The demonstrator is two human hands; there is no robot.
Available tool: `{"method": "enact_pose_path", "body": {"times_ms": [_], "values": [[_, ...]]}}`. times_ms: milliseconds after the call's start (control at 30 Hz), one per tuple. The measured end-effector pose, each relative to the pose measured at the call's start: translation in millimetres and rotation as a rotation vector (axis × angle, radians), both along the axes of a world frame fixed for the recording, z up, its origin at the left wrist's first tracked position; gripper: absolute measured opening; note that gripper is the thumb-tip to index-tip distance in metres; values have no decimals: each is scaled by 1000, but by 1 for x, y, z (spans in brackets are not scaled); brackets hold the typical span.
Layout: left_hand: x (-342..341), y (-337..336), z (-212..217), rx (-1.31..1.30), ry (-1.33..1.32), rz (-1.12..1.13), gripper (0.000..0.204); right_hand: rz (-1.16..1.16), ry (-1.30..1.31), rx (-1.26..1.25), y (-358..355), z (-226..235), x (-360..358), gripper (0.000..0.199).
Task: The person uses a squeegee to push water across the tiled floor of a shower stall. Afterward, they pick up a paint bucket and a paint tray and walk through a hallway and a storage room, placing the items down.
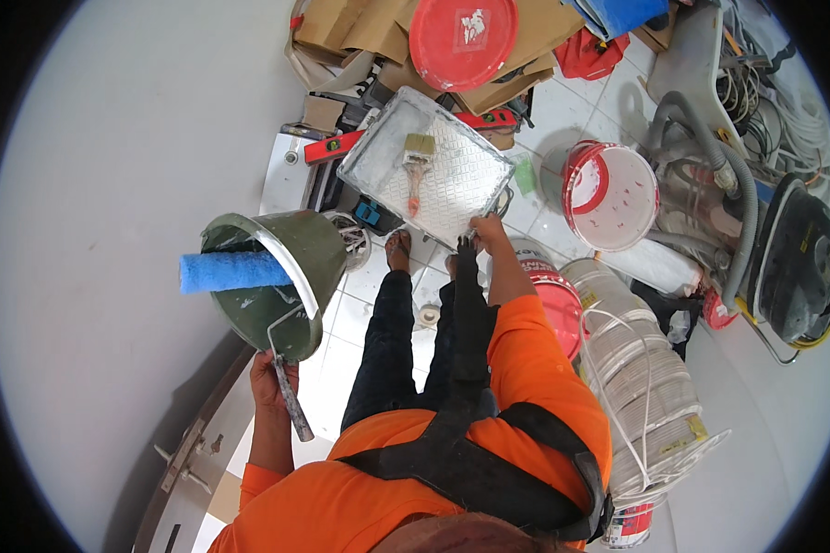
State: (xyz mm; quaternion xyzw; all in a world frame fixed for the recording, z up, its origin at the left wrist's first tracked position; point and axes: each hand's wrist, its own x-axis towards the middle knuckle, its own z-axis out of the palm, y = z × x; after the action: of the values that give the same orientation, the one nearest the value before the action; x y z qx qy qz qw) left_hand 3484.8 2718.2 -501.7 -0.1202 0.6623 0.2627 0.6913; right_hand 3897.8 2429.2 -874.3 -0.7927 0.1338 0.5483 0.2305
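My left hand point(272, 380) is closed at the rim of a dark green bucket point(327, 253), which tilts with its mouth toward the left wall. A paint roller point(235, 273) with a blue sleeve rests across the bucket's mouth. Its paint-smeared handle lies against the same hand; whether the fingers wrap it too is hard to see. My right hand point(490, 230) grips the near right corner of a paint tray point(470, 170) with a ribbed, whitish surface. On that tray lies a paintbrush point(417, 166), bristles pointing away from me.
A red-rimmed white bucket point(627, 207) stands at right, near a vacuum cleaner point(788, 267) and its grey hose point(742, 212). Cable rolls point(646, 378) stack beside my right arm. Beyond the tray are a red spirit level point(337, 146), a red lid point(463, 41) and cardboard point(346, 28). A door edge point(194, 452) is lower left.
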Motion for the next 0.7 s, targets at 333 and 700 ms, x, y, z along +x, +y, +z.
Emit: {"method": "enact_pose_path", "body": {"times_ms": [333,700], "values": [[-3,-15,-11,-10,-78,-15,28,339,-703,-289,86,104,-12,32],[-21,-13,-3,-14,-88,15,30,-1260,217,587,350,58,36,42]]}}
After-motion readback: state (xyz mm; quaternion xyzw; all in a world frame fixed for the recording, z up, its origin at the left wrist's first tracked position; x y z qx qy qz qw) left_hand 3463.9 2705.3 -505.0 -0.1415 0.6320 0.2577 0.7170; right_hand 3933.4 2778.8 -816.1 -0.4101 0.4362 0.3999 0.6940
